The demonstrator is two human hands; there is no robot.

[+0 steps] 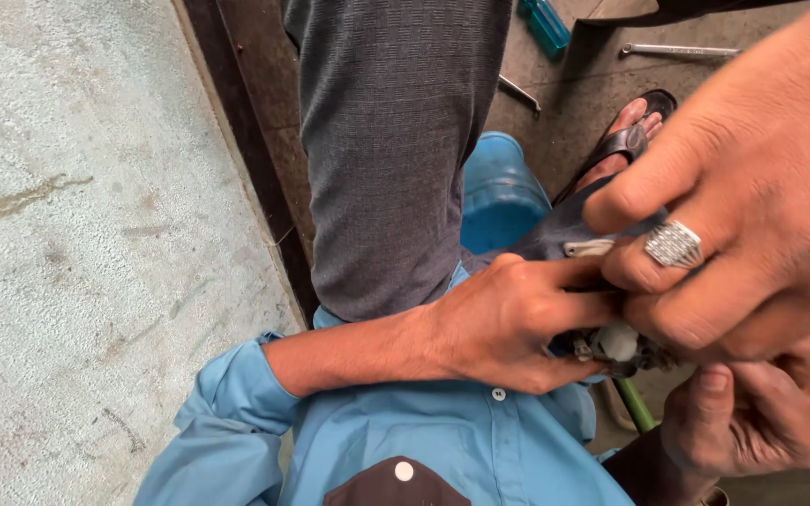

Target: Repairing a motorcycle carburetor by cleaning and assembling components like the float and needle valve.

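My left hand (508,323) reaches in from the rolled blue sleeve and pinches a small greasy metal part (616,345) with a pale round piece on it. My right hand (757,422) cups the same part from below, fingers curled and thumb raised. Another person's hand (742,187), wearing a silver ring, comes in from the upper right and presses its fingertips onto the part from above, hiding much of it. A green rod (635,403) runs down from under the part.
My knee in grey trousers (396,141) fills the middle. Behind it stand a blue plastic container (499,192) and a foot in a dark sandal (625,141). A blue-handled screwdriver (546,23) and a wrench (677,49) lie on the floor. Rough concrete (96,234) lies left.
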